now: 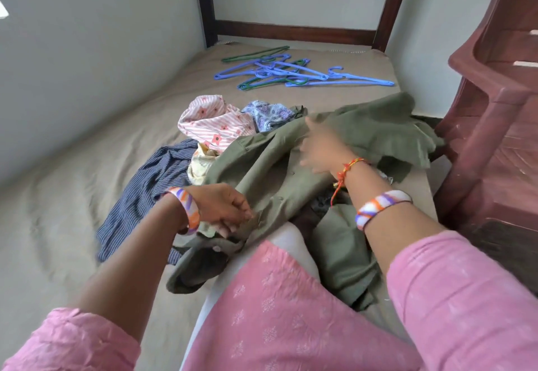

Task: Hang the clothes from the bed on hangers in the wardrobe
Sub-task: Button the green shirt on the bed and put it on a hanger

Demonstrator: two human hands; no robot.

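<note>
Matt olive cloth shirt (270,164), striped navy cloth (145,193), pink striped floral cloth (215,126), smooth glossy plastic hangers (291,71), matt creased beige sheet (72,225), dark polished wood headboard (294,31), glossy moulded maroon plastic chair (492,103)

Soft, even daylight fills the room, seemingly from the upper left, where a blown-out white patch (3,10) glares. Shadows are faint. The open right hand (320,149) is motion-blurred. Wide-angle distortion bends the edges.
</note>
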